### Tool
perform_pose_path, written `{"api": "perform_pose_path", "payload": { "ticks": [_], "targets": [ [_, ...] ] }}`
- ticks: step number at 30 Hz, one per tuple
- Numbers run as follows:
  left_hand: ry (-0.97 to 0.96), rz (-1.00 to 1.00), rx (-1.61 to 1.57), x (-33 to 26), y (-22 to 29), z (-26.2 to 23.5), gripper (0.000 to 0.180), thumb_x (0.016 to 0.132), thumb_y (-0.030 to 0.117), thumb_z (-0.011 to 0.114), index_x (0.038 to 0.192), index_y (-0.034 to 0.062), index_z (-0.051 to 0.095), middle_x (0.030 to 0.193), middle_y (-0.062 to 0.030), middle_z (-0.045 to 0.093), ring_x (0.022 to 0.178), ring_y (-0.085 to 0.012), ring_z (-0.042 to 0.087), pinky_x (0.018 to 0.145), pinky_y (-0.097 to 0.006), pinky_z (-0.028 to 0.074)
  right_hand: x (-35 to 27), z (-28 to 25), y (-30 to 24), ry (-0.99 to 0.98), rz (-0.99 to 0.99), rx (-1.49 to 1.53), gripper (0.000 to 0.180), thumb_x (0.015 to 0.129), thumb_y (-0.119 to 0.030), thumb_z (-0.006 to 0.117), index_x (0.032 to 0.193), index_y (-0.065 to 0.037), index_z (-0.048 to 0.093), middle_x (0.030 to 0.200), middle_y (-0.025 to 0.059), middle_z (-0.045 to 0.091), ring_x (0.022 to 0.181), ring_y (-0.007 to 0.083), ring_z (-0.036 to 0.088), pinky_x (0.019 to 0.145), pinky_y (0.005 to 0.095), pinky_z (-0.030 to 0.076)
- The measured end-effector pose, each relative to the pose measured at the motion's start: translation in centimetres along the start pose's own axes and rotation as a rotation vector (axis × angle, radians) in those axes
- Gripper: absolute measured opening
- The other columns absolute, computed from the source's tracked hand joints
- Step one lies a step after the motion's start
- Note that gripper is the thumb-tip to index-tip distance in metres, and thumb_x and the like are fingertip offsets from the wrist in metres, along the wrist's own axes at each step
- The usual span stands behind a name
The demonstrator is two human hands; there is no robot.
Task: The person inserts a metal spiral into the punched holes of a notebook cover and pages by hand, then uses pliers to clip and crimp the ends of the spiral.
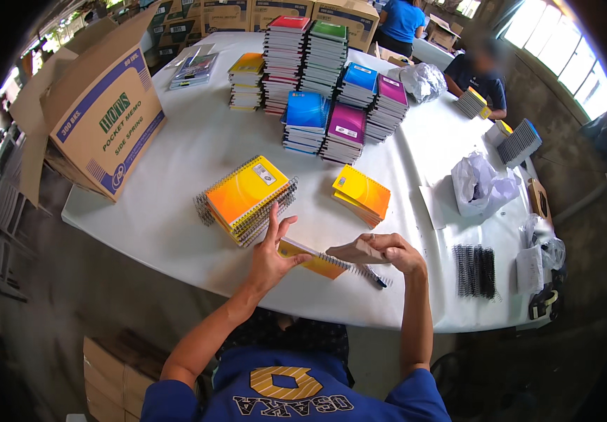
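Note:
My left hand has its fingers raised and spread. Its thumb touches or lies just over a yellow-orange notebook near the table's front edge. Along that notebook runs a spiral wire, its loose end sticking out to the right. My right hand pinches a flat grey-brown piece, like a board or cover, tilted above the wire. Whether this piece is joined to the notebook I cannot tell. A dark pen-like tool lies beneath it. Beyond my left hand sits a stack of yellow-orange spiral notebooks.
More yellow-orange notebooks or covers lie ahead. Tall stacks of colored notebooks stand farther back. A large open carton is at left. Black spiral wires and a white plastic bag lie right. A co-worker sits far right.

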State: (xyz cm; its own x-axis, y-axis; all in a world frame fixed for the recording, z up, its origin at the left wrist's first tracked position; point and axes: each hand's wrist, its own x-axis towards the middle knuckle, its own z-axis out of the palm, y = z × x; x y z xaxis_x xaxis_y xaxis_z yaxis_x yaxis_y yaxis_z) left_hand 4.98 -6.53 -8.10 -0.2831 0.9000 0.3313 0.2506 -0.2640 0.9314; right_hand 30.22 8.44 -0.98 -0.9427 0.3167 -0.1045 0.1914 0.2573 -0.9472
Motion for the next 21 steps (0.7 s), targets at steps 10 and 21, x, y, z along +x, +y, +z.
{"api": "perform_pose_path", "payload": {
  "ticks": [10,21],
  "targets": [
    [-0.027,-0.102,-0.178,-0.2,-0.5,-0.1,0.106,0.068,0.019,0.085,0.153,0.0055,0.023,0.139,-0.0189,0.052,0.124,-0.0187,0.053,0.1,-0.032,0.046,2.0,1.5,-1.5,0.033,0.232,-0.203,0.054,0.088,-0.047,0.061,0.11,0.002,0.071,0.11,0.0141,0.065,0.103,0.0248,0.059,0.094,0.0367,0.043],
    [-0.038,-0.077,-0.152,0.0,-0.8,-0.2,0.097,0.071,0.01,0.084,0.151,0.0068,0.031,0.135,-0.0171,0.056,0.123,-0.0181,0.055,0.098,-0.031,0.048,2.3,2.2,-3.3,0.054,0.076,-0.011,0.055,0.087,-0.044,0.06,0.107,0.007,0.068,0.112,0.0155,0.064,0.104,0.0248,0.059,0.097,0.0352,0.043]
  ]
}}
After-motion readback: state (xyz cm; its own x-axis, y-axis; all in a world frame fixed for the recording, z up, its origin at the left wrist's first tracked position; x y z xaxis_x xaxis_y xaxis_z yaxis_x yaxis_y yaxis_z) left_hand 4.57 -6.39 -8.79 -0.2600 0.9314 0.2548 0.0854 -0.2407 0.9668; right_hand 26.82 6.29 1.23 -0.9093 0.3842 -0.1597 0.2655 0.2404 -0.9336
